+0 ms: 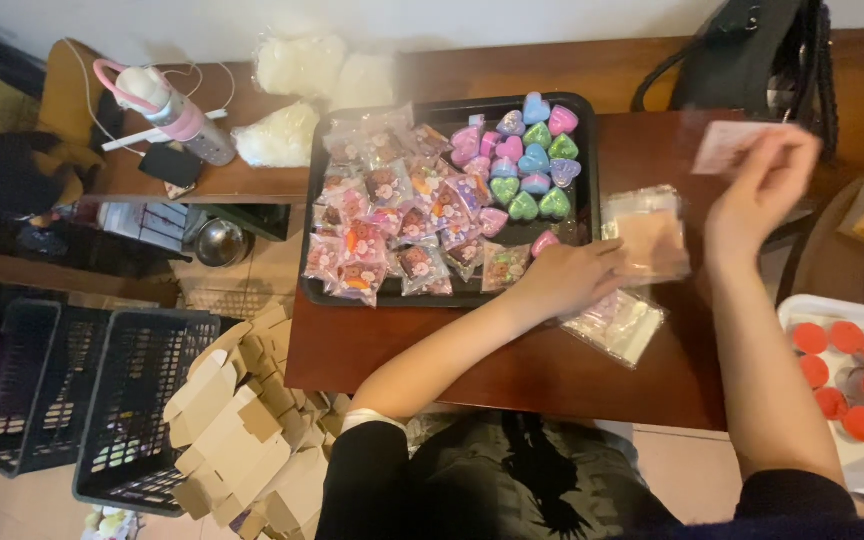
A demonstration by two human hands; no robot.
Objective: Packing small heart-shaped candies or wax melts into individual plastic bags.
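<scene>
Dark lap point(512, 480) sitting nearest, at the brown desk point(552, 370). Black tray point(582, 150) carrying bagged trinkets and heart cases. Left hand point(567, 278) curling over a pink heart case point(544, 241) at the tray edge: light, hard, slick, so pinch its sides. Right hand point(762, 190) pinching a flimsy pink card point(727, 145) by its edge.

Clear sealed packets point(392, 225) of pink treats fill the black tray's point(352, 295) left half — empty clear bags point(642, 235) lie stacked beside it.
</scene>
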